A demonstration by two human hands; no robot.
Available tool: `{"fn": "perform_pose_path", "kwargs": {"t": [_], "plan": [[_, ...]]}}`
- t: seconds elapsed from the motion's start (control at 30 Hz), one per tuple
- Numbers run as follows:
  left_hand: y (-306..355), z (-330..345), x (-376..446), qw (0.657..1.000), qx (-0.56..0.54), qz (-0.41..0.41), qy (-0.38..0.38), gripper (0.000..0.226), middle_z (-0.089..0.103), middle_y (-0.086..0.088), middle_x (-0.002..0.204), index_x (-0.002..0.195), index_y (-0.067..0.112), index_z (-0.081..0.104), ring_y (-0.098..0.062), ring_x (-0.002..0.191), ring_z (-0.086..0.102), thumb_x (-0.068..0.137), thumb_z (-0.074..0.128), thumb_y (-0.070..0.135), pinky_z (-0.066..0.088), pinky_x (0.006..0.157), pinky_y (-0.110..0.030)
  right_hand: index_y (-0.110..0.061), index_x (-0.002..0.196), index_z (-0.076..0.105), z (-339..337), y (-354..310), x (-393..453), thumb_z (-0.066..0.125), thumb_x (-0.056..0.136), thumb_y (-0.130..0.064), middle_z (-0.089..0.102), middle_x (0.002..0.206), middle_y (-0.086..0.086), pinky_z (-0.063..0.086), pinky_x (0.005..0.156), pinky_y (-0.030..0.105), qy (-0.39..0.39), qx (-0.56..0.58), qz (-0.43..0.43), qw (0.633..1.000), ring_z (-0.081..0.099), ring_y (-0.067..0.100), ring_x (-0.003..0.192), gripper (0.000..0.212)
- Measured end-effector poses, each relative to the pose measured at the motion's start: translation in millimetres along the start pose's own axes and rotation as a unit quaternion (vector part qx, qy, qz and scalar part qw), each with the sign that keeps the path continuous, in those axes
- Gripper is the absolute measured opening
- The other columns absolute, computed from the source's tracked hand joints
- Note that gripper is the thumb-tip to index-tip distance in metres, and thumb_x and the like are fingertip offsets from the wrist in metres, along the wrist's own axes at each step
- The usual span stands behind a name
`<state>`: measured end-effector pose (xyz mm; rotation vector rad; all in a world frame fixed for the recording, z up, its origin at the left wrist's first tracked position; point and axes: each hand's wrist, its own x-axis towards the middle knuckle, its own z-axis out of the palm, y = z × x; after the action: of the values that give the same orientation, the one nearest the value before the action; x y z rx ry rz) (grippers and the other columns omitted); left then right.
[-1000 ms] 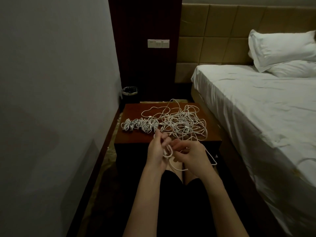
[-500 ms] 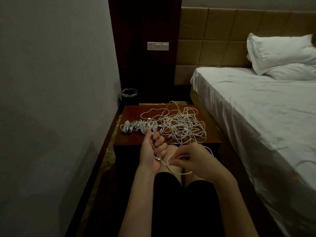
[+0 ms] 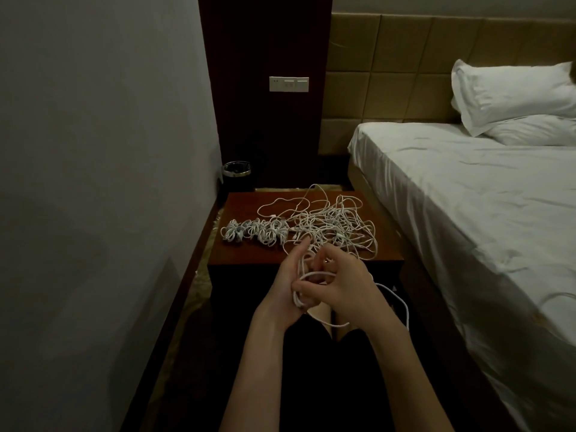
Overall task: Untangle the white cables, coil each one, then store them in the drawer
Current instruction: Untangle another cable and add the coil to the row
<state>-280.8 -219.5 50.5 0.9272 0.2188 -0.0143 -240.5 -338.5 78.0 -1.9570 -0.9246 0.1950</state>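
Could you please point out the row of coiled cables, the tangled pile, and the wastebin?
coiled cables (image 3: 254, 233), head view, middle of row.
tangled pile (image 3: 335, 226), head view, dense centre.
wastebin (image 3: 236, 173), head view, metal rim.

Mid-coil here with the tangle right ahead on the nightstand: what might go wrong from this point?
1. The white cable being wound trails off past the right hand; if its far end is still in the tangled pile, pulling may tighten knots.
2. That drag might pull the pile toward the nightstand front edge.
3. The left hand holds loose loops that may slip and unwind.
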Motion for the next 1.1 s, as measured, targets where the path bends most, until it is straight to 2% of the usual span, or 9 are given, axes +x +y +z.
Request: {"fn": "perform_pose_path", "kwargs": {"t": [0.1,0.2,0.27,0.4,0.47,0.6,0.73,0.93,1.1], "plan": [[0,-1,-1,0.999,0.041,-0.024,-0.016,0.048,0.043,0.006,0.052,0.062,0.017,0.06,-0.005,0.04,0.035,0.074,0.061,0.063,0.012,0.046,-0.019,-0.014,0.084,0.059,-3,2,1,0.084,0.069,-0.031,0.07,0.078,-0.001,0.058,0.073,0.038,-0.032,0.007,0.017,0.999,0.069,0.008,0.071,0.034],[0,3,-5,0.997,0.039,-0.057,-0.045,0.042,0.034,0.008,0.042,0.064,0.017,0.047,0.0,0.028,0.026,0.08,0.05,0.056,0.01,0.033,-0.013,-0.02,0.084,0.069,-19,7,-1,0.079,0.075,-0.033,0.071,0.076,0.007,0.057,0.07,0.04,-0.086,0.048,0.016,0.995,0.069,0.024,0.073,0.019],[-1,6,-7,0.994,0.029,-0.075,-0.069,0.04,0.035,0.007,0.044,0.068,0.019,0.04,0.001,0.027,0.024,0.082,0.045,0.055,0.013,0.027,-0.009,-0.013,0.086,0.073,-32,10,-5,0.076,0.08,-0.017,0.072,0.075,0.006,0.052,0.064,0.026,-0.072,0.101,0.003,0.992,0.068,0.021,0.07,0.008],[-5,17,-6,0.989,0.058,-0.05,-0.124,0.045,0.037,0.005,0.049,0.064,0.023,0.063,0.001,0.029,0.024,0.088,0.044,0.057,0.016,0.029,-0.009,-0.009,0.08,0.073,-32,8,-7,0.076,0.078,-0.006,0.071,0.071,0.008,0.055,0.061,0.035,0.037,0.105,-0.034,0.993,0.068,0.027,0.067,0.004],[-3,19,-8,0.989,0.05,-0.048,-0.131,0.041,0.038,0.006,0.049,0.071,0.023,0.066,0.002,0.03,0.024,0.088,0.048,0.055,0.016,0.031,-0.009,-0.013,0.076,0.072,-23,4,-5,0.073,0.08,-0.002,0.07,0.068,0.006,0.053,0.057,0.026,0.074,0.116,-0.038,0.99,0.067,0.018,0.062,0.012],[0,8,-9,0.989,0.038,-0.069,-0.124,0.028,0.032,0.008,0.046,0.066,0.023,0.065,0.003,0.031,0.023,0.08,0.066,0.048,0.014,0.031,-0.009,-0.012,0.074,0.074,-12,2,-2,0.07,0.079,0.004,0.071,0.068,0.003,0.051,0.059,0.019,0.091,0.133,-0.013,0.987,0.067,0.011,0.064,0.017],[-2,0,-9,0.977,0.007,-0.081,-0.198,0.035,0.032,0.011,0.045,0.067,0.022,0.06,0.004,0.03,0.026,0.07,0.08,0.051,0.02,0.029,-0.008,-0.005,0.08,0.069,-19,3,-1,0.073,0.078,0.003,0.069,0.071,0.005,0.051,0.06,0.017,0.075,0.184,0.002,0.98,0.067,0.009,0.065,0.009],[-7,10,-8,0.967,0.015,-0.075,-0.243,0.035,0.035,0.008,0.047,0.068,0.016,0.05,0.004,0.031,0.028,0.081,0.073,0.04,0.023,0.03,-0.008,-0.002,0.076,0.07,-18,4,-3,0.079,0.075,-0.007,0.069,0.069,0.008,0.052,0.059,0.018,0.144,0.203,-0.005,0.968,0.067,0.013,0.064,0.011],[-12,8,-8,0.969,0.037,-0.067,-0.233,0.037,0.034,0.01,0.044,0.062,0.021,0.054,0.004,0.032,0.027,0.092,0.048,0.042,0.018,0.03,-0.009,-0.005,0.071,0.068,-11,15,1,0.074,0.082,-0.017,0.064,0.064,0.01,0.047,0.057,0.021,0.162,0.223,0.055,0.96,0.059,0.011,0.06,0.017]]}}
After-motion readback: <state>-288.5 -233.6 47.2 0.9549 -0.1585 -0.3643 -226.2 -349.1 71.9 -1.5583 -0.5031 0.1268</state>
